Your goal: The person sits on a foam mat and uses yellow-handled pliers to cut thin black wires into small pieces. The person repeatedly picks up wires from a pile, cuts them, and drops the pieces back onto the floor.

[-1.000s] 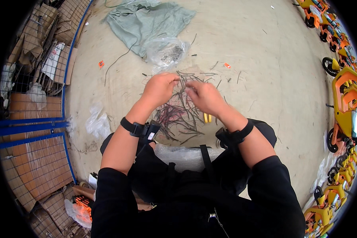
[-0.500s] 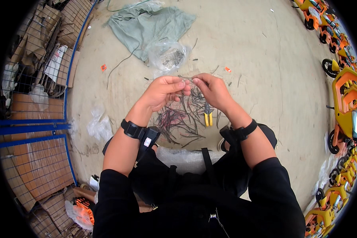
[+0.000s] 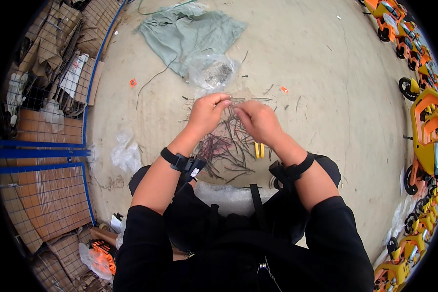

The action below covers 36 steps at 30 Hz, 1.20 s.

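My left hand (image 3: 205,114) and my right hand (image 3: 262,120) are close together above the floor, thumbs and fingers pinched. Between their fingertips runs a short, thin dark wire, mostly covered by the fingers. Beneath them lies a loose pile of cut wires (image 3: 228,160), mostly dark with some reddish strands. Beside the pile, below my right hand, rest pliers with yellow handles (image 3: 259,150); my hand hides their head.
A clear plastic bag (image 3: 213,73) with dark bits lies ahead, against a grey-green sack (image 3: 192,36). Blue-framed mesh cages (image 3: 44,194) with cardboard stand at left. Yellow and orange small-wheeled bikes (image 3: 426,131) line the right. Clear plastic (image 3: 125,153) lies left.
My left hand's fingers have curled in more. My right hand has turned further palm down and moved slightly nearer, now covering the head of the pliers. The view has shifted a little.
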Available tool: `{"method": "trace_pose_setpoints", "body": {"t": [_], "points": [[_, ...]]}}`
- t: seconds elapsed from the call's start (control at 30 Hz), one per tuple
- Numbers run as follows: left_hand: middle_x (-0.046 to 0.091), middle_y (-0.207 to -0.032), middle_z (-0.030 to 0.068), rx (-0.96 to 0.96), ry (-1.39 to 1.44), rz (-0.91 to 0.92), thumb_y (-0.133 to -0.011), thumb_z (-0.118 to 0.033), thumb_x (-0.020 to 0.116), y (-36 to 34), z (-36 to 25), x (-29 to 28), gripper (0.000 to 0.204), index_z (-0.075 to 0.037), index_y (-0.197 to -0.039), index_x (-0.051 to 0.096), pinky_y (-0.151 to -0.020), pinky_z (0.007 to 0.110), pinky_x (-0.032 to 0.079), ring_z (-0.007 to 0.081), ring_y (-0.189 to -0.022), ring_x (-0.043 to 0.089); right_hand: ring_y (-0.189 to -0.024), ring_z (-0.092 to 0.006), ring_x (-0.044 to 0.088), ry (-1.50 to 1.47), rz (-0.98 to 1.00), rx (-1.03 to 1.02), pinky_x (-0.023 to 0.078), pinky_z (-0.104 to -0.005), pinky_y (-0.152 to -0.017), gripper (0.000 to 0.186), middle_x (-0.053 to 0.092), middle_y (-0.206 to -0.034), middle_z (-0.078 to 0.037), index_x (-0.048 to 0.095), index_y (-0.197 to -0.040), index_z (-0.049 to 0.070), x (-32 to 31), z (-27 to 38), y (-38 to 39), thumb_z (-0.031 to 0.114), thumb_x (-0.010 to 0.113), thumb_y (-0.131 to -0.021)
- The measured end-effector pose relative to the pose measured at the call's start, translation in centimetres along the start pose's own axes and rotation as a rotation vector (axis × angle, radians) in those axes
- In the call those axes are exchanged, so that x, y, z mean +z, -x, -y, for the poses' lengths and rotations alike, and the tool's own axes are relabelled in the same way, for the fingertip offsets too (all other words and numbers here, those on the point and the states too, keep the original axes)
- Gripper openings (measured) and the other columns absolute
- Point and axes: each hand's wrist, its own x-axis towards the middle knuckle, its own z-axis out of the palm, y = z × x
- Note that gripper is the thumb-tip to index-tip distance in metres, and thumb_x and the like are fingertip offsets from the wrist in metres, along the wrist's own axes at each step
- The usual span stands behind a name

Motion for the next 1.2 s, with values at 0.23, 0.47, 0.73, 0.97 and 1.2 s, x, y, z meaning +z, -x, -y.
{"method": "trace_pose_setpoints", "body": {"t": [0.23,0.47,0.73,0.97,1.2], "points": [[0.07,-0.095,0.0075,-0.223,0.254,0.378,-0.095,-0.013,0.058,0.4,-2.6,-0.2,0.022,0.002,-0.11,0.065,-0.063,0.025,0.052,0.0118,-0.078,0.065,-0.069,-0.03,0.064,-0.077,-0.077,0.274,0.05,-0.0362,-0.062,0.017,0.066,-0.08,-0.016,0.067,-0.093,0.002,-1.8,-0.8,-0.6,0.018,0.065,-0.089],[0.069,-0.099,0.0096,-0.26,1.023,0.187,-0.095,-0.012,0.058,-0.4,-1.4,-1.3,0.025,0.003,-0.115,0.061,-0.066,0.025,0.055,0.0172,-0.088,0.067,-0.073,-0.0348,0.064,-0.12,0.079,0.227,0.05,-0.0395,-0.064,0.018,0.067,-0.083,-0.019,0.067,-0.093,0.003,0.3,-1.5,0.4,0.019,0.062,-0.089],[0.069,-0.104,0.0085,-0.066,0.203,-0.033,-0.092,-0.003,0.058,0.4,-0.7,0.4,0.024,0.003,-0.115,0.062,-0.067,0.024,0.053,0.0138,-0.088,0.067,-0.076,-0.0356,0.063,0.043,0.114,-0.013,0.051,-0.0435,-0.065,0.013,0.065,-0.082,-0.015,0.066,-0.095,0.006,0.6,0.2,0.9,0.016,0.063,-0.087],[0.069,-0.095,0.0068,0.133,-0.093,0.061,-0.09,-0.002,0.06,1.1,-0.1,0.7,0.022,0.002,-0.111,0.063,-0.066,0.024,0.051,0.0083,-0.079,0.063,-0.073,-0.0334,0.063,0.046,-0.038,-0.034,0.051,-0.041,-0.063,0.01,0.064,-0.082,-0.013,0.067,-0.091,0.006,-0.7,-0.1,0.3,0.014,0.065,-0.085],[0.069,-0.095,0.0082,-0.234,0.224,0.295,-0.092,-0.007,0.06,1.5,-2.4,0.2,0.02,0.002,-0.11,0.063,-0.067,0.026,0.053,0.0119,-0.086,0.065,-0.068,-0.0215,0.061,-0.15,-0.099,0.201,0.049,-0.0326,-0.06,0.012,0.064,-0.08,-0.008,0.066,-0.092,0.003,-1.2,-0.4,-0.2,0.015,0.064,-0.089]]}}
